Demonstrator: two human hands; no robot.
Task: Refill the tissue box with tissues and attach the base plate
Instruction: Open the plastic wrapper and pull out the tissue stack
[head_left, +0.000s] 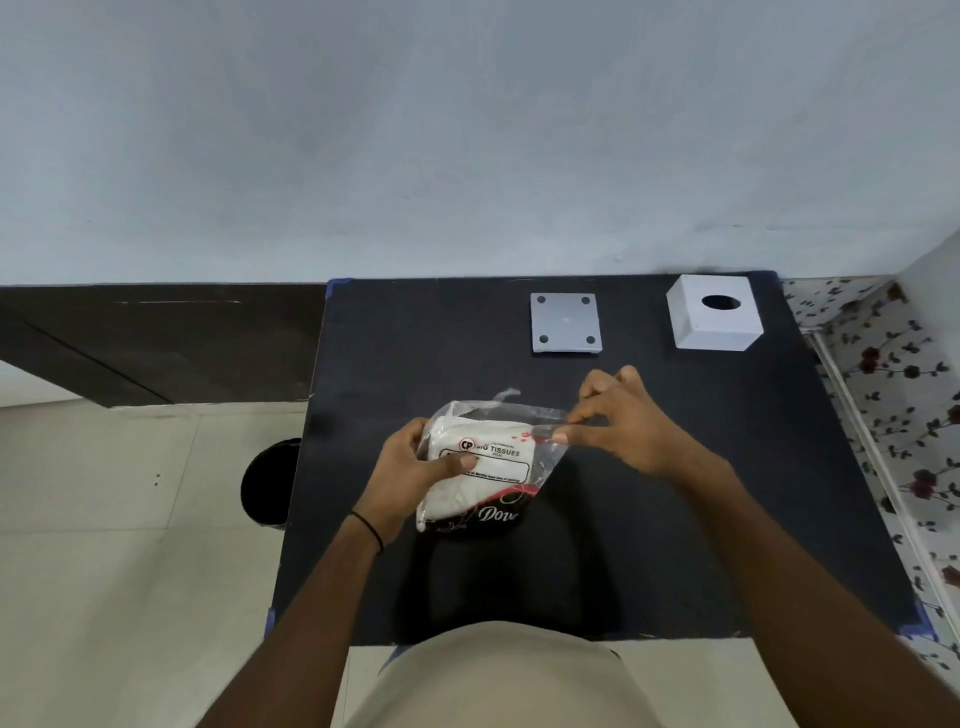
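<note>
Clasping the tissue pack (493, 467) by its side with the left grip (410, 470), thumb pressing on its front. Pinching the wrapper's (540, 431) loose clear edge with the right grip (623, 426). Sitting beyond both grips on the black surface (727, 493): grey base plate (565, 322) and, further right, white tissue box (714, 312).

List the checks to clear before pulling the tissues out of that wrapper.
1. Left hand grips the tissue pack: ok.
2. Right hand pinches the wrapper at its edge: ok.
3. Wrapper opened enough to pull tissues: cannot tell.
4. Base plate off the tissue box, lying apart on the table: ok.
5. Tissue box turned open side up for loading: not ok, its round hole faces up.
</note>
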